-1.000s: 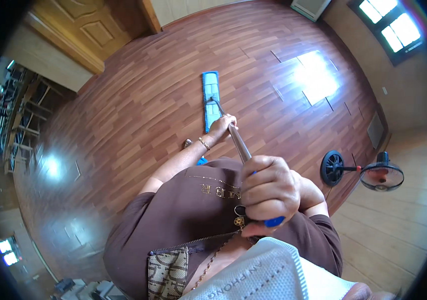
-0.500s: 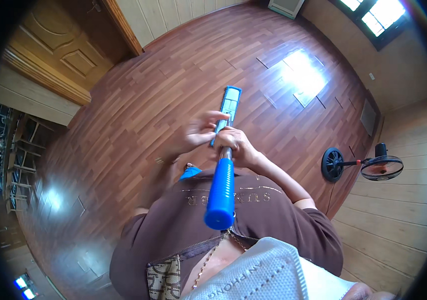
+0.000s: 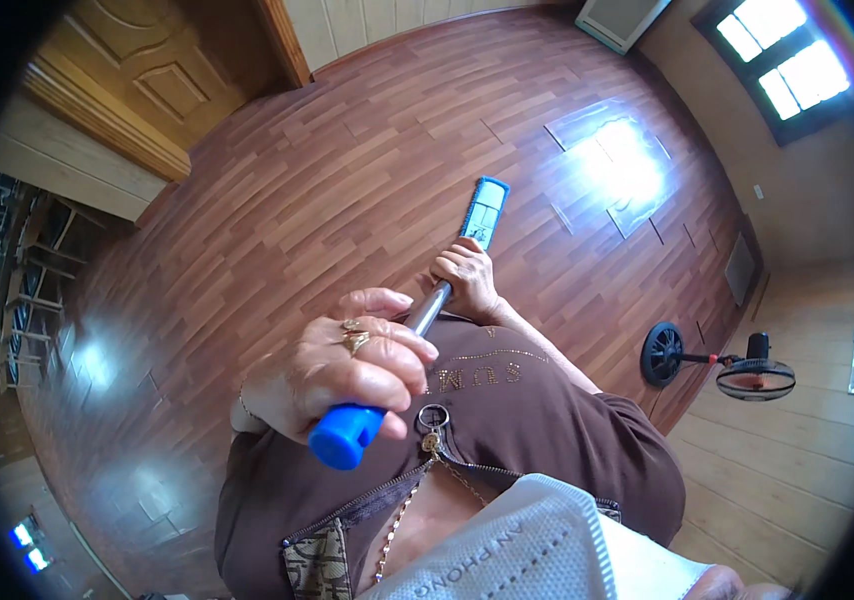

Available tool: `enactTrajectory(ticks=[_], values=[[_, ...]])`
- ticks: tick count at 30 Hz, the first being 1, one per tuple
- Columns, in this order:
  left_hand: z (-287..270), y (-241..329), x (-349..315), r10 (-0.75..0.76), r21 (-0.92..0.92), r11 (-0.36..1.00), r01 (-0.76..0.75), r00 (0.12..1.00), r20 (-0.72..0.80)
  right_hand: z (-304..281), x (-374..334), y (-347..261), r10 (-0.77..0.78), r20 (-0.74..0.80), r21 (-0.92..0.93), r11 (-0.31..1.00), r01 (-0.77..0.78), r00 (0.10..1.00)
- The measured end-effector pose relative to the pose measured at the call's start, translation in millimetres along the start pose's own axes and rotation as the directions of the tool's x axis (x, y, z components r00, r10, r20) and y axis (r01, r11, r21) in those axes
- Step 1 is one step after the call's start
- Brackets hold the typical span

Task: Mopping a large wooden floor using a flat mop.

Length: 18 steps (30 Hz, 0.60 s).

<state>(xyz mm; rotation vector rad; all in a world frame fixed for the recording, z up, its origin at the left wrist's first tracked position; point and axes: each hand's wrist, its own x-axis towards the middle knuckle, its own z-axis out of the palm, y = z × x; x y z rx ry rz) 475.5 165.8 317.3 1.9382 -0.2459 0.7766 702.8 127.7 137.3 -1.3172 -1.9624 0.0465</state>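
Observation:
A flat mop runs away from my chest, its blue-edged head (image 3: 488,203) out over the floor. My left hand (image 3: 352,365), with rings on its fingers, is wrapped round the blue handle grip (image 3: 349,436); the grip's end pokes out below the palm. Further down the pole, my right hand (image 3: 465,275) is closed on the metal shaft (image 3: 430,308). That hand hides the near end of the mop head.
A floor fan (image 3: 755,378) with a black round base (image 3: 661,354) stands at the right by the wall. Wooden racks (image 3: 32,300) line the left side, below a wooden door (image 3: 162,80). Wood-plank floor (image 3: 277,200) surrounds me, bright with window glare.
My left hand has gone from beside the shaft up to the blue grip and closed on it. The grip end has swung left, while the mop head has shifted slightly right.

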Motion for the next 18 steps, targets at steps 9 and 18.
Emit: enactTrajectory(ticks=[9, 18], values=[[12.1, -15.9, 0.6, -0.294, 0.219, 0.938, 0.268, 0.95, 0.1, 37.8, -16.7, 64.1, 0.207, 0.006, 0.085, 0.975, -0.207, 0.978], [-2.1, -103.3, 9.1, -0.427, 0.24, 0.872, 0.427, 0.903, -0.053, 74.7, 9.6, 169.8, 0.404, 0.124, -0.017, 0.914, -0.406, 0.906]])
